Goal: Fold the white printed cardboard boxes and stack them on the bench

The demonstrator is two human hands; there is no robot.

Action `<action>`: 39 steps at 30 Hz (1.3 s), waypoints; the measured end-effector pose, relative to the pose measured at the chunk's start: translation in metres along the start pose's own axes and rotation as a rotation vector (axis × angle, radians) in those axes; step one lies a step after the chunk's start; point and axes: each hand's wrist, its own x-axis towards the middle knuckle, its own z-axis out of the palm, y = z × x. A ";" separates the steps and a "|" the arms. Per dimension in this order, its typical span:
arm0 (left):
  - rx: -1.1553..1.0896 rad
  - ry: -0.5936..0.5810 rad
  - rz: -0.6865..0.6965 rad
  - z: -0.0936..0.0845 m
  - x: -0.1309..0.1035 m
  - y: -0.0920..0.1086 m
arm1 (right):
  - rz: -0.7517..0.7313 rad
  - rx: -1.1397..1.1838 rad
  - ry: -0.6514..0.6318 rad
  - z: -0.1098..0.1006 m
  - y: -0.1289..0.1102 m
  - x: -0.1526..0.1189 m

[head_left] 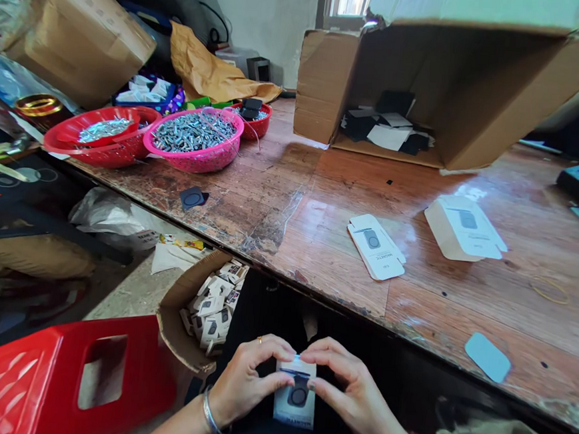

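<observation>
A small white box (294, 412) with a dark round picture and printed lettering is held low in front of my body, its top end between my two hands. My left hand (252, 374) pinches the upper left side with thumb and fingers. On the upper right side, my right hand (349, 382) grips the same box, fingertips at its top edge. On the table lie a flat printed white carton (377, 249) and a thicker stack of such cartons (463, 231). A pale blue rounded piece (487, 357) rests near the table's front edge.
A large open cardboard box (324, 86) holds black and white pieces. Pink (198, 161) and red (94, 155) baskets of small metal parts stand at the back left. Below the table are a carton of small boxes (212, 304) and a red stool (47, 365).
</observation>
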 end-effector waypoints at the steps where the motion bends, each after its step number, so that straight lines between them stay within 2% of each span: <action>1: 0.009 0.003 -0.006 0.002 -0.002 -0.001 | -0.014 0.001 0.025 0.002 0.003 -0.002; 5: -0.005 0.016 -0.064 0.013 -0.007 -0.007 | -0.017 0.013 0.120 0.013 0.020 -0.005; 8: -0.020 0.018 -0.145 0.020 -0.005 -0.012 | -0.019 -0.038 0.129 0.018 0.026 -0.003; 10: -0.065 0.046 -0.213 0.021 -0.001 -0.014 | -0.051 -0.136 0.098 0.018 0.022 -0.001; 12: -0.127 0.135 -0.260 0.014 0.007 -0.018 | -0.140 -0.266 0.091 0.012 0.010 0.003; 14: -0.118 0.284 -0.281 -0.005 0.016 -0.024 | -0.272 -0.399 0.172 -0.001 -0.005 0.010; 17: 0.080 0.555 -0.318 -0.053 0.026 -0.043 | -0.392 -0.621 0.409 -0.040 -0.025 0.031; 19: 0.248 0.695 -0.362 -0.088 0.029 -0.059 | -0.380 -0.809 0.582 -0.073 -0.029 0.049; 21: 0.312 0.753 -0.379 -0.117 0.032 -0.074 | -0.292 -0.999 0.711 -0.105 -0.026 0.067; 23: 0.346 0.775 -0.387 -0.133 0.035 -0.083 | -0.192 -1.109 0.765 -0.128 -0.020 0.081; 24: 0.361 0.781 -0.390 -0.135 0.036 -0.084 | -0.153 -1.137 0.773 -0.135 -0.015 0.086; 26: 0.372 0.744 -0.389 -0.127 0.040 -0.081 | -0.110 -1.161 0.765 -0.141 -0.007 0.092; 28: 0.336 0.637 -0.361 -0.106 0.043 -0.067 | -0.075 -1.183 0.752 -0.139 -0.001 0.094; 31: 0.266 0.447 -0.259 -0.066 0.047 -0.032 | -0.058 -1.202 0.759 -0.132 0.000 0.095; 33: 0.206 0.330 -0.222 -0.042 0.050 -0.008 | -0.105 -1.148 0.819 -0.129 -0.006 0.095; 36: -0.051 0.185 -0.259 -0.015 0.056 0.017 | -0.185 -0.816 0.923 -0.121 -0.021 0.090; 39: -0.383 0.068 -0.283 0.006 0.061 0.028 | -0.098 -0.290 0.857 -0.096 -0.034 0.074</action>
